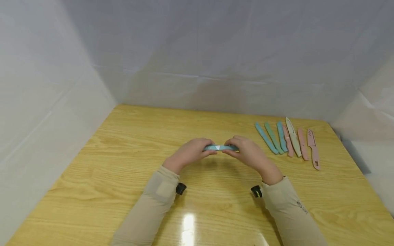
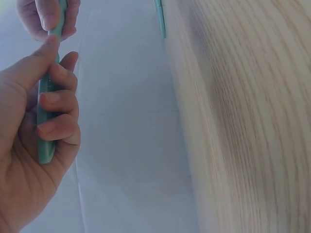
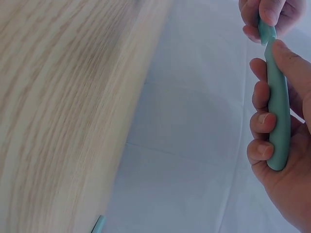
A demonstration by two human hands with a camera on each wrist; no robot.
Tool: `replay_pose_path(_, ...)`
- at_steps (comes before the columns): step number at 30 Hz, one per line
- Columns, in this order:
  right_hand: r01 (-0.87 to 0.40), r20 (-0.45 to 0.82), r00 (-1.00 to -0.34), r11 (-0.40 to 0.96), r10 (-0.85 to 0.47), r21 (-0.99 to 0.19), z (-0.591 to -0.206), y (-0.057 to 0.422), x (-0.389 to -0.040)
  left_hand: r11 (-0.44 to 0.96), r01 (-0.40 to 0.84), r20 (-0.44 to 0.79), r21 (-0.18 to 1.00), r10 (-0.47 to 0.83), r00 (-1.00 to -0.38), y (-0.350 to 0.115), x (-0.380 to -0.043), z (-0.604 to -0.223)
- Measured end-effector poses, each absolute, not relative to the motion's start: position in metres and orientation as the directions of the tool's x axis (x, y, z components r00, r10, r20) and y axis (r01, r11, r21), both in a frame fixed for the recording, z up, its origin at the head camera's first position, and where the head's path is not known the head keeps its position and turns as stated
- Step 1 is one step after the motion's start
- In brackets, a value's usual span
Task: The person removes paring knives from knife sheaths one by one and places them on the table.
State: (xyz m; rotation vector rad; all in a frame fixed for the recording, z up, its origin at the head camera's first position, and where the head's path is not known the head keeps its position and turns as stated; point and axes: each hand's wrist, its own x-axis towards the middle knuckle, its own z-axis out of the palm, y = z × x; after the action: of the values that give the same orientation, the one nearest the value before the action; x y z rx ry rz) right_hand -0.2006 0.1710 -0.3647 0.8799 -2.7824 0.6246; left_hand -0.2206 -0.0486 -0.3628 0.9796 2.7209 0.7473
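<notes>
Both hands hold one teal paring knife (image 1: 219, 147) with a matching sheath, level above the middle of the table. My left hand (image 1: 193, 150) curls round the flatter sheath end, its blunt tip showing past the fingers in the left wrist view (image 2: 46, 153). At the other end, my right hand (image 1: 247, 152) wraps the rounded handle (image 3: 279, 116), thumb laid along it near the joint. A small pale patch shows between the two hands in the head view. Fingertips of the hands come close together around that middle part.
On the wooden table (image 1: 129, 136), several more small knives lie in a slanted row at the back right: blue, green, a cream one (image 1: 293, 135) and pink ones, the outermost a pink knife (image 1: 314, 150). White sheeting (image 1: 197, 85) walls the back and sides.
</notes>
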Motion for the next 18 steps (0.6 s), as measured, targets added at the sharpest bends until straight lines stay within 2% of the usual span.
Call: replay_pose_path(18, -0.581, 0.270, -0.814, 0.738, -0.515, -0.342, -0.3663, 0.1724, -0.2023, 0.659, 0.534, 0.002, 0.530, 0.629, -0.777, -0.0499, -0.2209, -0.3630)
